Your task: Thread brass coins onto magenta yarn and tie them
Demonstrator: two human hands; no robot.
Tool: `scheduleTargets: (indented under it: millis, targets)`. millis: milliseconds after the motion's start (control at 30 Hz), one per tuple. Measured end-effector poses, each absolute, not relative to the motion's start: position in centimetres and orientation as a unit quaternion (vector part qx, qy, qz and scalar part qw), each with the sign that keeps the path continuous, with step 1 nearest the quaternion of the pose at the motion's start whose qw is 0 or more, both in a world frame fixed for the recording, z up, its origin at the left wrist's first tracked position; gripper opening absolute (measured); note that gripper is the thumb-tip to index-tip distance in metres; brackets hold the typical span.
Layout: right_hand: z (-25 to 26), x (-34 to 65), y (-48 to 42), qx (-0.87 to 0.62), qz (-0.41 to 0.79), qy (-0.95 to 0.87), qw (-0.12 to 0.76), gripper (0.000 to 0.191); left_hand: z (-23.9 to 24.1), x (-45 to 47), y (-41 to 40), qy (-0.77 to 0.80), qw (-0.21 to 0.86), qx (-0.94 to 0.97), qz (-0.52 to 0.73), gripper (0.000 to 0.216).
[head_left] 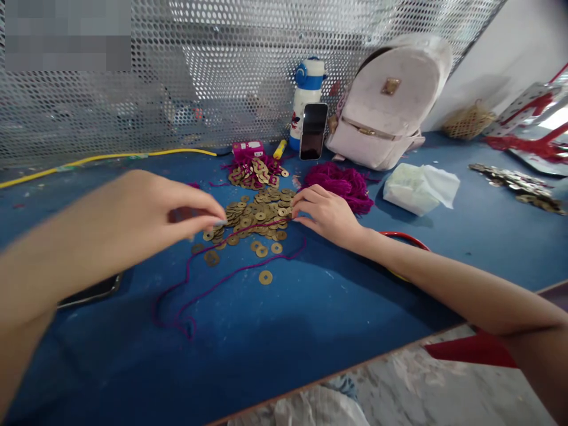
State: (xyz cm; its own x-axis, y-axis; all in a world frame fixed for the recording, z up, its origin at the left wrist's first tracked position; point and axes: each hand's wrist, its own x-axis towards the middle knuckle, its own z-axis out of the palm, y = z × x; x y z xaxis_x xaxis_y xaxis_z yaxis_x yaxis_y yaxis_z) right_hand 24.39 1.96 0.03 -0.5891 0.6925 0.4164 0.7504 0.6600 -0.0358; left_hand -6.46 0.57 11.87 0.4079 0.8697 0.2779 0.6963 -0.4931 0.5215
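Many brass-coloured coins with square holes lie in a loose pile [261,208] on the blue table. My right hand [326,216] reaches in from the right, its fingertips pinched at the pile's right edge on a purple yarn strand [239,270]. From there the strand crosses the front of the coins and loops back over the table. On the left, my left hand [177,207] hovers by the pile, thumb and forefinger brought together; anything between them is too small to make out. A single coin [265,277] lies apart, nearer me.
Behind the pile are coins tied with purple yarn [255,171], a pink box [247,148] and a phone [314,131] leaning on a bottle [306,89]. A purple yarn bundle [339,184], tissue pack [417,188] and backpack [390,106] stand right. Another dark device [95,291] lies under my left arm.
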Motion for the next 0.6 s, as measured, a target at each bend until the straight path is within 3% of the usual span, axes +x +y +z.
scheduleTargets:
  millis: [100, 267, 500, 600]
  targets:
    - [-0.1, 24.4, 2.0, -0.414, -0.066, -0.885, 0.204, 0.014, 9.2, -3.1, 0.5, 0.424, 0.108, 0.886, 0.154, 0.011]
    - [0.1, 24.2, 1.9, -0.430, 0.007, -0.872, 0.236, 0.008, 5.0, -1.0, 0.4, 0.395, 0.131, 0.903, 0.103, 0.015]
    - [0.9, 23.1, 0.7, -0.391, 0.360, -0.779, 0.333, 0.009, 2.3, 0.0, -0.2, 0.379, 0.189, 0.900, 0.103, 0.018]
    - [1.1, 22.6, 0.0, -0.392, 0.434, -0.741, 0.330, 0.013, 1.8, 0.2, -0.1, 0.392, 0.231, 0.881, 0.128, 0.013]
